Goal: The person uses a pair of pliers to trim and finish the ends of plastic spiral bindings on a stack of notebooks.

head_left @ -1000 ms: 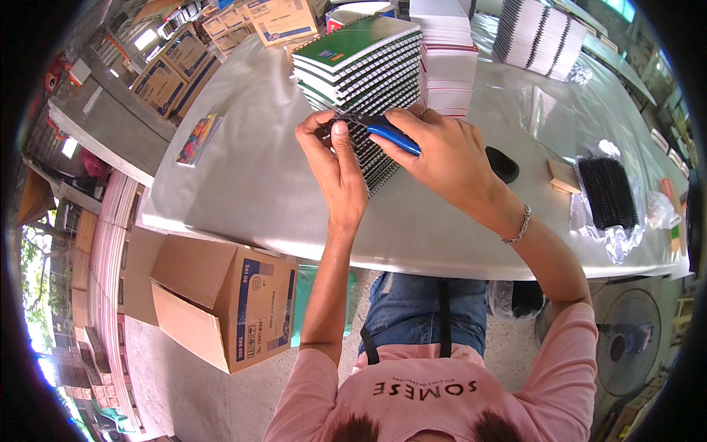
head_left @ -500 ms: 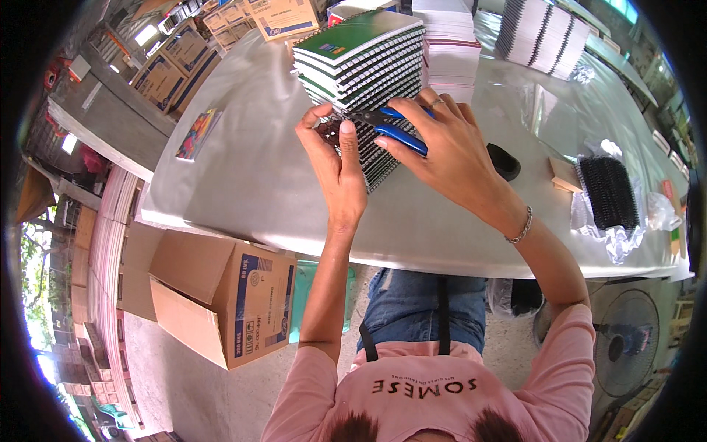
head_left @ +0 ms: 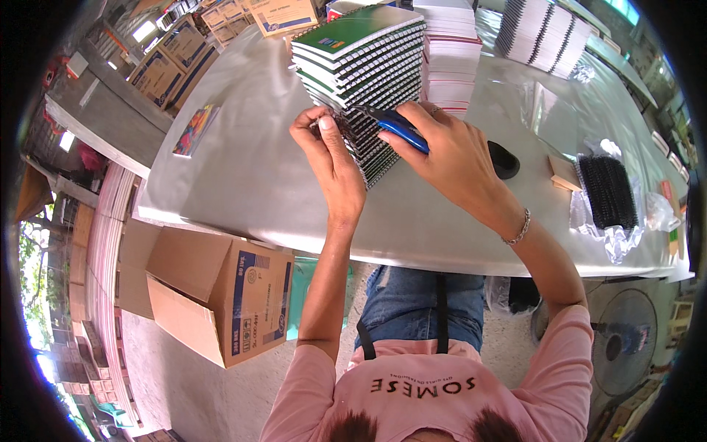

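Note:
A tall stack of spiral-bound notebooks (head_left: 353,37) with green covers stands in front of me, wire spines facing my hands. My left hand (head_left: 330,166) is at the stack's near left corner, thumb and fingers pinched on a dark wire coil, mostly hidden by the fingers. My right hand (head_left: 456,155) grips cutting pliers (head_left: 403,131) by their blue handles. The pliers' dark jaws point left at the spines, just right of my left fingertips. Whether the jaws touch a wire is too small to tell.
Behind the stack rise white book blocks (head_left: 448,59), with more spiral-bound books (head_left: 543,37) farther right. A black oval object (head_left: 504,160) lies right of my hand, near black coils on plastic (head_left: 607,191). An open carton (head_left: 221,295) stands below the table's left edge.
The pliers' handles have come together in my right hand. My left fingers have shifted slightly left and up, and less of the dark coil shows beneath them.

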`<state>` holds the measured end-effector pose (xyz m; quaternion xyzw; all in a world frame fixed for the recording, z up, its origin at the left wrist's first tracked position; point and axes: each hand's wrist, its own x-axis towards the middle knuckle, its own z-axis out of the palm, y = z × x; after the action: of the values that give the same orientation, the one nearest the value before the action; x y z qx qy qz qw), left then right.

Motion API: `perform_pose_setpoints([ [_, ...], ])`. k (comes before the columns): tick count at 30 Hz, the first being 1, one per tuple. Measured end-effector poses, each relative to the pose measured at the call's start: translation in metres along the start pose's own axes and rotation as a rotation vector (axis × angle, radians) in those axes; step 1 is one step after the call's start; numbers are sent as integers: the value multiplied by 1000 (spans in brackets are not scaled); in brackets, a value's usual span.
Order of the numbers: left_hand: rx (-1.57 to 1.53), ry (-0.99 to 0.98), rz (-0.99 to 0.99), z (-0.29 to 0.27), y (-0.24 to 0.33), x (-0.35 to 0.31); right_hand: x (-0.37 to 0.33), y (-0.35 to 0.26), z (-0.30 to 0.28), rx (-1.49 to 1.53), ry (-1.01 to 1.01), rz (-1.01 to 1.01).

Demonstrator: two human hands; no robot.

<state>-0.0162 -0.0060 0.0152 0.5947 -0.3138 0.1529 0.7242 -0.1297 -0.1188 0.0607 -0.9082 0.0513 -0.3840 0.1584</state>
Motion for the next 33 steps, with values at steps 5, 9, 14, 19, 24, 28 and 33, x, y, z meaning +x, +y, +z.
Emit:
perform_pose_setpoints([
  [5, -51, -29, -35, 0, 2, -6, -4, 7, 5, -82, 84, -123],
  [9, -74, -78, -35, -4, -4, -7, -2, 5, 9, -110, 56, -111],
  [14, -8, -53, -50, -2, -7, -7, 0, 3, 13, -51, 22, -70],
  [19, 107, -60, 98, -2, -8, -5, -4, 4, 17, -45, 83, -82],
  [24, -70, 18, -90, 1, -7, -9, -12, 6, 8, -50, 79, -78],
  [28, -134, 89, -142, 2, -11, -8, -14, 8, 14, -114, 76, -83],
  [33, -186, -15, -126, -3, -5, -12, -12, 8, 18, -120, 108, -104],
])
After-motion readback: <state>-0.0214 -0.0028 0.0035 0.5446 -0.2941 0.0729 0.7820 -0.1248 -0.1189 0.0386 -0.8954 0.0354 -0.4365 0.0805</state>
